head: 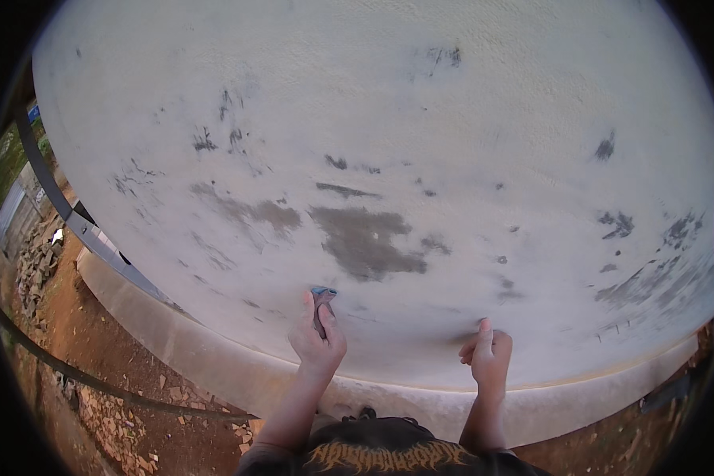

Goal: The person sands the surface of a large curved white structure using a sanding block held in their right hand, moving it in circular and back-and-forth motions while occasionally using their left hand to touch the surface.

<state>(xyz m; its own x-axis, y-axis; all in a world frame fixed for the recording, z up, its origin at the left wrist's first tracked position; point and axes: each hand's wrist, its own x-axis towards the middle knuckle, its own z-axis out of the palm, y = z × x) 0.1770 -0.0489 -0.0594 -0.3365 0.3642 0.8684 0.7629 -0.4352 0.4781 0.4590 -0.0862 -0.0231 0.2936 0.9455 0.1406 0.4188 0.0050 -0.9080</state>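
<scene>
In front of me stands a wall point(392, 131) coated in whitish plaster or paint, with uneven dark grey patches. My left hand point(318, 342) pinches a folded piece of sandpaper point(322, 309) between thumb and fingers. Its outer side is brownish grey, and blue shows at the curled top edge. That hand is close to the wall, below the largest grey patch point(369, 244); contact with the surface cannot be made out. My right hand point(489, 354) hovers by the lower wall with thumb raised and fingers loosely curled. Nothing shows in it, though its palm is partly hidden.
A narrow concrete ledge point(214, 357) runs along the wall's foot, where a dark shoe point(367, 413) is partly visible. To the left, a metal bar point(41, 160) and a long dark pole point(95, 387) cross above reddish soil point(101, 333). Stone rubble point(38, 268) and broken tile pieces point(116, 425) lie there.
</scene>
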